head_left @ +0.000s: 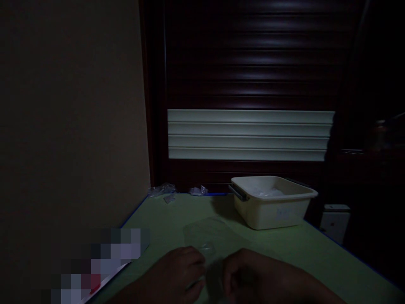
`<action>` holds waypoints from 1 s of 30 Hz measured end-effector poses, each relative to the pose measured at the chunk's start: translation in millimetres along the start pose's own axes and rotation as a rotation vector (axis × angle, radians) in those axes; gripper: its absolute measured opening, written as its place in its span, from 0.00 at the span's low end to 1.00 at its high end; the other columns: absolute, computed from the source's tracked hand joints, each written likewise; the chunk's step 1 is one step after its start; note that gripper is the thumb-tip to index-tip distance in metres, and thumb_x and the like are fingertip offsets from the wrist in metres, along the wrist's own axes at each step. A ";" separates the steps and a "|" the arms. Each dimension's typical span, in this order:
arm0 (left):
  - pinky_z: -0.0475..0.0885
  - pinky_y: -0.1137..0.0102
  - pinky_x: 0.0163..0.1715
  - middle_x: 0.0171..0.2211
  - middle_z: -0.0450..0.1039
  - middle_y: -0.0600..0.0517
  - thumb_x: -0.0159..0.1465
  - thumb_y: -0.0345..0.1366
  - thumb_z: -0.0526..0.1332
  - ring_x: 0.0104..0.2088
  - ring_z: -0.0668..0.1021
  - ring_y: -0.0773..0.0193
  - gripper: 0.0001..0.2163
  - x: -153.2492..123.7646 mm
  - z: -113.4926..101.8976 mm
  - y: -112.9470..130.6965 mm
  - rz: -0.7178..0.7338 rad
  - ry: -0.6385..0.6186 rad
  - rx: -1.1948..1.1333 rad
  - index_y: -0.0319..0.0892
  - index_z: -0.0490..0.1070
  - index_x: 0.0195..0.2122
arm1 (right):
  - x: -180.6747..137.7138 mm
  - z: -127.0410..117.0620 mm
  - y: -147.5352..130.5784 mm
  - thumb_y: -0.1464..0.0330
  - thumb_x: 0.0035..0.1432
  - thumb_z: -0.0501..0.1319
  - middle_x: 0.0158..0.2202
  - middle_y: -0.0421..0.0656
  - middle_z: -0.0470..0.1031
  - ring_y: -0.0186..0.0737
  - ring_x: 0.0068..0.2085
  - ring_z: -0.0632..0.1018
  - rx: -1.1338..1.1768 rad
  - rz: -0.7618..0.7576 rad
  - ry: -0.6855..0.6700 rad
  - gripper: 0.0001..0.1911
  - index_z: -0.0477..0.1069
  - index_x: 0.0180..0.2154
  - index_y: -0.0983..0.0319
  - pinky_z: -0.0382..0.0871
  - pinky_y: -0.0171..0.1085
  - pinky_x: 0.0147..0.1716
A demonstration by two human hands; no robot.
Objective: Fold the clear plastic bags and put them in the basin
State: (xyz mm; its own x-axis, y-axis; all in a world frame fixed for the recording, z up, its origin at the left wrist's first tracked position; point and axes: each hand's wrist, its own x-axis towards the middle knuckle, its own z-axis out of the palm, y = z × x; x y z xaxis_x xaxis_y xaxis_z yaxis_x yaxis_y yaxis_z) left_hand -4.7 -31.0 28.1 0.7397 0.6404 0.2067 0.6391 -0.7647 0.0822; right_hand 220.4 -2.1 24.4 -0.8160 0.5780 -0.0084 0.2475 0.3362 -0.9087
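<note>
A clear plastic bag (215,228) lies flat on the green tabletop (177,219), just beyond my hands. It is thin and hard to see in the dim light, and a small shiny crumpled patch (207,248) shows near its front left. My left hand (180,274) is low in the middle with its fingers curled and thumb bent toward them. Opposite it, across a narrow gap, my right hand (256,272) is closed with its fingers folded under. Shadow hides what either hand holds between its fingertips.
A cream plastic tub (272,211) with dark handles stands at the back right, with clear plastic (265,192) inside. Small clear packets (198,191) lie along the back edge. A wall (79,126) borders the left side. A pixelated area covers the lower left.
</note>
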 end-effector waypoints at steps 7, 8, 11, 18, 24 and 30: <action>0.68 0.69 0.45 0.41 0.73 0.49 0.53 0.26 0.68 0.43 0.73 0.59 0.14 0.6 4.3 -0.8 -0.011 0.069 -0.146 0.40 0.72 0.41 | 4.4 2.1 -3.8 0.56 0.50 0.67 0.25 0.39 0.70 0.31 0.26 0.72 0.393 -0.033 0.059 0.19 0.65 0.29 0.64 0.64 0.33 0.28; 0.68 0.70 0.44 0.40 0.73 0.50 0.53 0.26 0.68 0.43 0.74 0.59 0.12 0.8 4.6 -1.0 -0.009 0.069 -0.151 0.40 0.73 0.39 | 5.9 3.0 -3.0 0.55 0.49 0.67 0.25 0.40 0.71 0.31 0.26 0.72 0.426 -0.028 0.053 0.20 0.64 0.29 0.64 0.64 0.33 0.29; 0.67 0.71 0.42 0.37 0.73 0.51 0.58 0.26 0.65 0.40 0.74 0.61 0.07 0.8 5.5 -2.0 0.011 0.057 -0.166 0.42 0.75 0.37 | 9.7 4.9 -1.3 0.54 0.49 0.67 0.26 0.40 0.73 0.30 0.24 0.72 0.470 -0.017 0.089 0.21 0.64 0.29 0.64 0.63 0.32 0.27; 0.67 0.71 0.42 0.38 0.75 0.49 0.58 0.27 0.65 0.41 0.75 0.61 0.05 0.7 12.0 -5.2 -0.001 0.135 -0.363 0.40 0.77 0.36 | 13.9 1.6 10.0 0.55 0.45 0.69 0.24 0.37 0.70 0.29 0.23 0.70 0.544 0.019 0.257 0.21 0.64 0.31 0.62 0.60 0.31 0.24; 0.68 0.70 0.42 0.39 0.74 0.49 0.58 0.29 0.64 0.42 0.75 0.61 0.03 1.0 17.7 -6.6 -0.061 0.185 -0.560 0.40 0.77 0.31 | 15.4 1.3 20.2 0.51 0.53 0.62 0.24 0.36 0.69 0.29 0.22 0.69 0.391 0.069 0.327 0.21 0.65 0.36 0.62 0.57 0.30 0.21; 0.66 0.68 0.47 0.41 0.74 0.49 0.57 0.31 0.65 0.45 0.74 0.59 0.02 -1.1 15.8 -4.4 -0.081 0.165 -0.640 0.42 0.78 0.31 | 12.9 1.0 16.5 0.53 0.43 0.70 0.23 0.34 0.65 0.28 0.22 0.64 0.409 0.025 0.252 0.27 0.65 0.39 0.63 0.54 0.30 0.21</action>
State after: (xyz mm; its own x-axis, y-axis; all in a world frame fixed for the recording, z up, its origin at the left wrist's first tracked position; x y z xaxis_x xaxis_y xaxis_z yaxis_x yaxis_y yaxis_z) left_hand -5.1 -27.2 12.0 0.6198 0.7174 0.3181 0.4022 -0.6384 0.6562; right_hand 213.5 10.2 8.9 -0.6482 0.7612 0.0233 -0.0018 0.0290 -0.9996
